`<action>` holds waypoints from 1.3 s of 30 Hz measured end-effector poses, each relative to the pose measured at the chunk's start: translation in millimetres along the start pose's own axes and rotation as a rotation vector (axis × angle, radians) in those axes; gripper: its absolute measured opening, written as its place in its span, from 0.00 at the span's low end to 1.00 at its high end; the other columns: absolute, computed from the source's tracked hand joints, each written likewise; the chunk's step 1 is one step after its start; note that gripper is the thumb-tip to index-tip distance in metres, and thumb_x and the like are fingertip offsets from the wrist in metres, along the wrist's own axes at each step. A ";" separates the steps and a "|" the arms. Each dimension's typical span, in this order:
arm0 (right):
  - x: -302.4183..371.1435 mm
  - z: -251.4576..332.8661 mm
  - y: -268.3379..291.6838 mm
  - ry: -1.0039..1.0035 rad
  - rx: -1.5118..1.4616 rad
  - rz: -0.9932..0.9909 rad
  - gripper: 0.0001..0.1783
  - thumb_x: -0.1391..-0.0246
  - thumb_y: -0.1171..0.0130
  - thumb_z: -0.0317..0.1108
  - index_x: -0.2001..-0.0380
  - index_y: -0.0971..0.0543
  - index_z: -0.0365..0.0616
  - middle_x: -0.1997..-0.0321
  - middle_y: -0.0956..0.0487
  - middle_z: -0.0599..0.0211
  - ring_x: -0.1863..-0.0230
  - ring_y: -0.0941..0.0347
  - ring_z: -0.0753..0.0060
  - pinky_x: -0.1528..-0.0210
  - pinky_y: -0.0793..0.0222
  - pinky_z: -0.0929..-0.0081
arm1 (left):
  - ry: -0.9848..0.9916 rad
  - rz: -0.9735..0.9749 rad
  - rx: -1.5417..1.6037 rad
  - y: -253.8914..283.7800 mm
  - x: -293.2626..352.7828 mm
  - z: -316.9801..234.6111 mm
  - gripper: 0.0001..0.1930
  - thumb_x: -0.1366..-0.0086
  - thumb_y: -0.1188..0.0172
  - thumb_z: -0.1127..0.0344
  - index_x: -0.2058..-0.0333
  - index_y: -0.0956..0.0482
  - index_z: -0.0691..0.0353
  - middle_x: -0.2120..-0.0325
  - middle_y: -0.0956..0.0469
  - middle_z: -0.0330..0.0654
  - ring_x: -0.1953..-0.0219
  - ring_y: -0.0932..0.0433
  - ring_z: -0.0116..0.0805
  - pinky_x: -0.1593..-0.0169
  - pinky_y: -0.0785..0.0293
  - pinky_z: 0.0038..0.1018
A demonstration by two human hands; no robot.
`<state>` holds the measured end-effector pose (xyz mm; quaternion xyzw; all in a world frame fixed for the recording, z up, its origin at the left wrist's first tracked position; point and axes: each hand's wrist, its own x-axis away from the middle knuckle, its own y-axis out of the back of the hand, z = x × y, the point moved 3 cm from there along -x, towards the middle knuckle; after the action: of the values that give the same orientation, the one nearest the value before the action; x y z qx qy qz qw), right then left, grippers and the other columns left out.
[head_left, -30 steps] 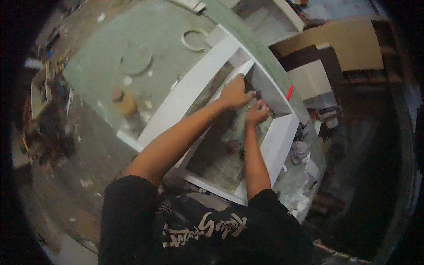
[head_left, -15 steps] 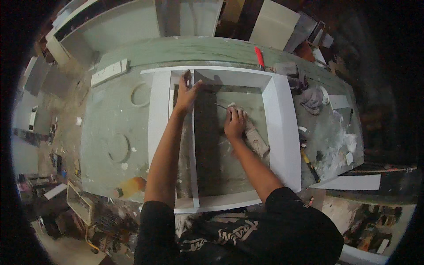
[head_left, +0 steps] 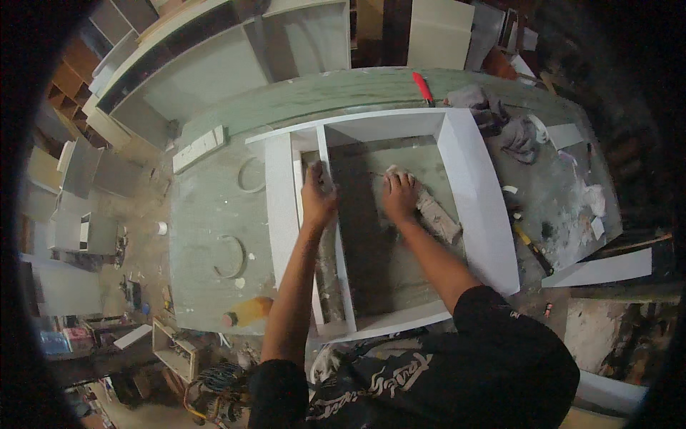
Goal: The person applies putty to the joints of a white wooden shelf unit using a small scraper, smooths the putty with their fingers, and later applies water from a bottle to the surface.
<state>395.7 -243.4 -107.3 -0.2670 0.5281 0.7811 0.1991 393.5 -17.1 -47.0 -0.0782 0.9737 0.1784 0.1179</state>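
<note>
A white rectangular board frame (head_left: 480,204) lies on the green workbench (head_left: 196,275), with a thin divider strip (head_left: 342,268) running along its left part. My left hand (head_left: 319,199) is closed around the divider, thumb on one side and fingers on the other. Inside the larger opening, my right hand (head_left: 400,196) grips a soft, stained beige tube-shaped thing (head_left: 437,217). One end of it lies below the fingers toward the right panel; a pale end shows above the knuckles. What exactly it is I cannot make out.
Beyond the frame lies a red-handled tool (head_left: 422,86). Grey rags (head_left: 518,138) and a yellow-black hammer-like tool (head_left: 532,247) are on the right. A white block (head_left: 199,149), two rings (head_left: 230,256) and an orange bottle (head_left: 250,312) are on the left.
My left hand has slid along the divider from the far end toward me. The right hand keeps its grip on the tube-shaped thing. The whole view has shifted.
</note>
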 end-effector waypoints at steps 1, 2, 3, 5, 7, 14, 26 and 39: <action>-1.5 3.3 0.0 0.003 -0.023 -0.020 0.11 0.38 0.44 0.40 0.59 0.19 0.46 0.56 0.22 0.61 0.51 0.30 0.50 0.47 0.36 0.53 | -0.026 -0.018 -0.042 5.1 16.9 -1.4 0.36 0.45 0.35 0.77 0.37 0.38 0.67 0.46 0.25 0.60 0.42 0.24 0.53 0.41 0.27 0.38; -3.6 7.3 -2.1 0.007 -0.047 -0.036 0.12 0.38 0.45 0.40 0.59 0.19 0.46 0.56 0.22 0.61 0.51 0.30 0.50 0.47 0.36 0.53 | -0.049 -0.037 -0.084 10.7 34.2 -1.7 0.36 0.45 0.35 0.76 0.38 0.38 0.67 0.48 0.23 0.60 0.44 0.23 0.53 0.43 0.25 0.38; 0.6 3.2 -4.9 0.002 -0.059 -0.037 0.12 0.37 0.45 0.41 0.58 0.19 0.46 0.55 0.22 0.61 0.51 0.30 0.49 0.47 0.36 0.53 | 0.045 0.001 -0.099 11.1 53.9 -11.6 0.36 0.45 0.35 0.75 0.38 0.38 0.67 0.51 0.21 0.60 0.46 0.22 0.54 0.45 0.24 0.39; 0.0 -14.9 -9.2 0.006 0.020 -0.040 0.14 0.37 0.46 0.42 0.57 0.19 0.46 0.55 0.22 0.60 0.51 0.30 0.49 0.46 0.36 0.53 | 0.232 0.079 -0.113 15.2 89.2 -51.3 0.36 0.46 0.34 0.73 0.38 0.37 0.67 0.55 0.19 0.59 0.49 0.20 0.56 0.49 0.22 0.40; -6.2 -18.1 -12.8 0.008 0.034 -0.019 0.15 0.36 0.47 0.43 0.56 0.18 0.46 0.54 0.22 0.58 0.51 0.30 0.48 0.45 0.37 0.52 | 0.204 0.097 -0.241 26.1 129.9 -66.2 0.38 0.46 0.33 0.69 0.37 0.39 0.67 0.59 0.17 0.57 0.56 0.18 0.57 0.54 0.21 0.41; 3.9 -13.7 -17.8 0.031 -0.016 0.006 0.13 0.39 0.45 0.44 0.61 0.18 0.50 0.54 0.22 0.62 0.48 0.30 0.51 0.44 0.38 0.53 | 0.316 0.307 -0.184 69.9 242.3 -101.6 0.44 0.50 0.27 0.70 0.34 0.40 0.58 0.56 0.18 0.58 0.57 0.17 0.53 0.57 0.21 0.40; 5.8 -18.4 -21.8 0.083 -0.008 -0.061 0.12 0.45 0.41 0.45 0.64 0.15 0.53 0.55 0.22 0.64 0.48 0.29 0.54 0.42 0.38 0.53 | 0.410 0.419 -0.069 81.8 251.1 -112.0 0.44 0.51 0.27 0.75 0.35 0.38 0.61 0.62 0.16 0.55 0.63 0.15 0.47 0.64 0.23 0.35; 7.3 -13.6 -21.4 -0.008 -0.036 0.101 0.16 0.42 0.44 0.46 0.59 0.16 0.50 0.47 0.23 0.60 0.43 0.31 0.51 0.40 0.41 0.49 | 0.420 0.345 -0.332 84.8 272.2 -129.1 0.35 0.46 0.32 0.69 0.37 0.31 0.54 0.66 0.16 0.49 0.63 0.17 0.50 0.57 0.23 0.40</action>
<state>405.4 -248.0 -131.3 -0.2405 0.5261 0.8005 0.1568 89.8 -16.1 28.1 0.0349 0.9333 0.3320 -0.1323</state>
